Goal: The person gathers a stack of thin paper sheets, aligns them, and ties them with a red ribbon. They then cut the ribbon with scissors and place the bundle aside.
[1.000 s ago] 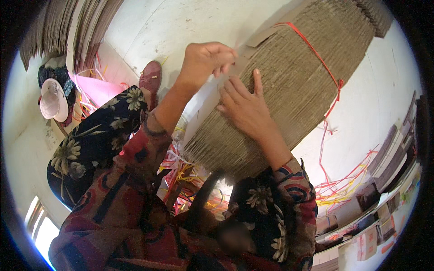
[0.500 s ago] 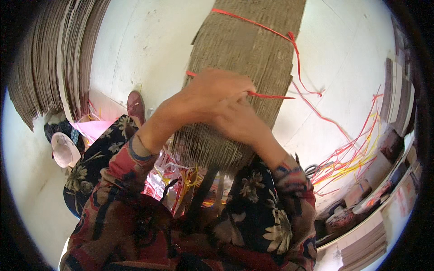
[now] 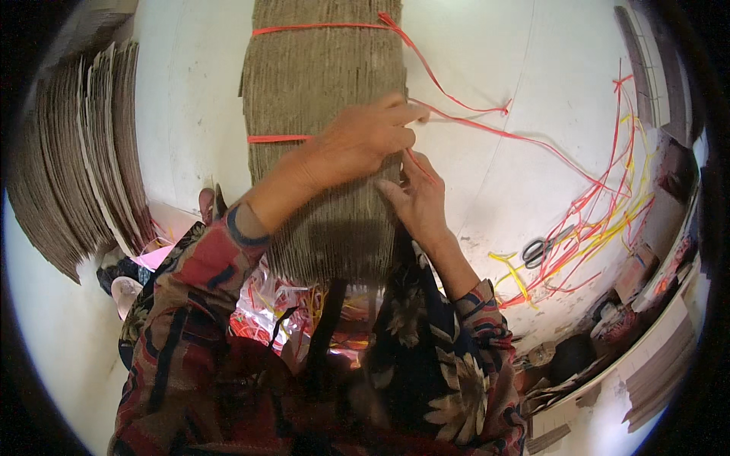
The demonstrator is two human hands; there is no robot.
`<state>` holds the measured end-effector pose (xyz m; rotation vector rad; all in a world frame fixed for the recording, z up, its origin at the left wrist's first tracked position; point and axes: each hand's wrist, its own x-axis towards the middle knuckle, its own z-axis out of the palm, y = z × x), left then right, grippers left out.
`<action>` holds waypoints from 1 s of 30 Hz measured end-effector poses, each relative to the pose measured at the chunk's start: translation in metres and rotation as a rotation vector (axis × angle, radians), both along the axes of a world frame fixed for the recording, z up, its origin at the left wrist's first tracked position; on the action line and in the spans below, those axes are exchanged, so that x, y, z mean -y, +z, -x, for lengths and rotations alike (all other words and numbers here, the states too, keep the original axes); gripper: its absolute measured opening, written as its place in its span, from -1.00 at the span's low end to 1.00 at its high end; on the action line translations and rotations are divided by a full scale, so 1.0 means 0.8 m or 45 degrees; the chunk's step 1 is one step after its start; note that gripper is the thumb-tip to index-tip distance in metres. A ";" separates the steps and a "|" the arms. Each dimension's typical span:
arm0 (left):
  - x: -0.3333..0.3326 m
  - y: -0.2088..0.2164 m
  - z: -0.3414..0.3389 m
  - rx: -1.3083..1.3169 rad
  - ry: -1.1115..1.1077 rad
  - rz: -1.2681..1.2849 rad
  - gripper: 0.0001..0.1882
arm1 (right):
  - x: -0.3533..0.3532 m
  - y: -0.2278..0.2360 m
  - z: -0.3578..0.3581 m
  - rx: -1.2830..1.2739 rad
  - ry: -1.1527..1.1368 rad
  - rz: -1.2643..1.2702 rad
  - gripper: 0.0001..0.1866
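A stack of brown corrugated cardboard sheets (image 3: 327,83) stands on edge in front of me, bound across its far part with a red plastic strap (image 3: 319,28). A second red strap (image 3: 277,139) crosses it nearer to me and passes under my left hand. My left hand (image 3: 353,140) lies over the stack's right part, fingers closed on the strap at the right edge, the forefinger pointing right. Just below it, my right hand (image 3: 424,201) is at the stack's right side, its thumb near the cardboard. The strap's short end runs across its bent fingers; their grip is partly hidden.
Loose red and yellow straps (image 3: 601,220) lie on the pale floor at right, beside black-handled scissors (image 3: 536,253). More cardboard sheets (image 3: 84,152) stand at left. Tangled strap scraps (image 3: 274,304) lie below the stack. Boxes and cardboard pieces (image 3: 608,327) line the right side.
My hands were together over the middle of the stack; now they are at its right edge, the right hand lower. The view has shifted, so the stack appears further left and straighter.
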<state>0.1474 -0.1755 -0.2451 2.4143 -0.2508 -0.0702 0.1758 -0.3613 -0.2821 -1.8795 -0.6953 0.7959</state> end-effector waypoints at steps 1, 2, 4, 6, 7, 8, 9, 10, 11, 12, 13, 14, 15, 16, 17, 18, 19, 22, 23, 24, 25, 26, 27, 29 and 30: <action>0.000 -0.014 -0.005 0.112 -0.084 -0.044 -0.83 | 0.008 0.000 0.002 -0.105 0.010 -0.028 -0.42; 0.003 -0.017 -0.008 0.228 -0.174 -0.091 -0.85 | 0.012 -0.009 -0.012 -0.267 -0.022 -0.056 -0.51; 0.004 -0.016 -0.007 0.019 -0.314 -0.123 -0.85 | 0.029 -0.036 -0.044 -0.828 -0.124 -0.079 -0.65; 0.004 -0.013 -0.011 -0.022 -0.369 -0.181 -0.91 | 0.022 -0.072 -0.055 0.246 -0.119 0.100 -0.61; 0.007 -0.016 -0.007 0.028 -0.339 -0.213 -0.95 | 0.017 -0.087 -0.057 0.776 -0.105 0.200 -0.59; 0.010 -0.017 -0.004 0.078 -0.309 -0.245 -0.94 | 0.013 -0.101 -0.058 0.791 -0.063 0.237 -0.60; 0.010 -0.014 -0.004 0.104 -0.298 -0.246 -0.94 | 0.007 -0.109 -0.059 0.806 -0.020 0.280 -0.62; 0.011 -0.011 -0.004 0.130 -0.286 -0.246 -0.93 | 0.005 -0.115 -0.062 0.820 0.022 0.323 -0.63; 0.011 -0.010 -0.005 0.155 -0.274 -0.245 -0.92 | 0.005 -0.120 -0.066 0.776 0.075 0.448 -0.71; 0.011 -0.010 -0.001 0.167 -0.263 -0.280 -0.91 | 0.001 -0.123 -0.067 0.721 0.137 0.557 -0.78; 0.011 -0.011 0.001 0.186 -0.253 -0.309 -0.89 | 0.002 -0.124 -0.068 0.668 0.198 0.672 -0.86; 0.011 -0.013 0.004 0.205 -0.242 -0.337 -0.86 | 0.008 -0.130 -0.068 0.694 0.170 0.624 -0.89; 0.011 -0.014 0.007 0.202 -0.239 -0.335 -0.85 | 0.017 -0.139 -0.068 0.719 0.143 0.577 -0.91; 0.010 -0.015 0.010 0.198 -0.234 -0.340 -0.83 | 0.020 -0.139 -0.068 0.745 0.118 0.523 -0.93; 0.009 -0.015 0.013 0.194 -0.228 -0.343 -0.82 | 0.022 -0.140 -0.067 0.758 0.101 0.519 -0.92; 0.008 -0.016 0.016 0.172 -0.222 -0.341 -0.82 | 0.024 -0.141 -0.066 0.772 0.085 0.516 -0.92; 0.006 -0.016 0.019 0.151 -0.214 -0.339 -0.81 | 0.024 -0.138 -0.065 0.787 0.070 0.511 -0.91; 0.003 -0.014 0.021 0.138 -0.184 -0.323 -0.81 | 0.029 -0.128 -0.066 0.715 0.120 0.617 -0.89; 0.002 -0.013 0.021 0.145 -0.174 -0.314 -0.81 | 0.033 -0.126 -0.067 0.705 0.172 0.602 -0.88; 0.002 -0.015 0.021 0.153 -0.164 -0.304 -0.81 | 0.039 -0.123 -0.069 0.696 0.223 0.588 -0.86; 0.002 -0.019 0.023 0.160 -0.151 -0.301 -0.81 | 0.044 -0.122 -0.071 0.686 0.277 0.566 -0.84; 0.001 -0.021 0.023 0.167 -0.138 -0.297 -0.81 | 0.050 -0.125 -0.073 0.705 0.262 0.547 -0.83; 0.001 -0.023 0.023 0.176 -0.130 -0.279 -0.80 | 0.057 -0.130 -0.073 0.723 0.246 0.529 -0.83; 0.003 -0.026 0.023 0.187 -0.115 -0.246 -0.80 | 0.057 -0.129 -0.069 0.722 0.196 0.517 -0.83; 0.003 -0.026 0.024 0.188 -0.112 -0.262 -0.80 | 0.055 -0.129 -0.066 0.706 0.159 0.525 -0.84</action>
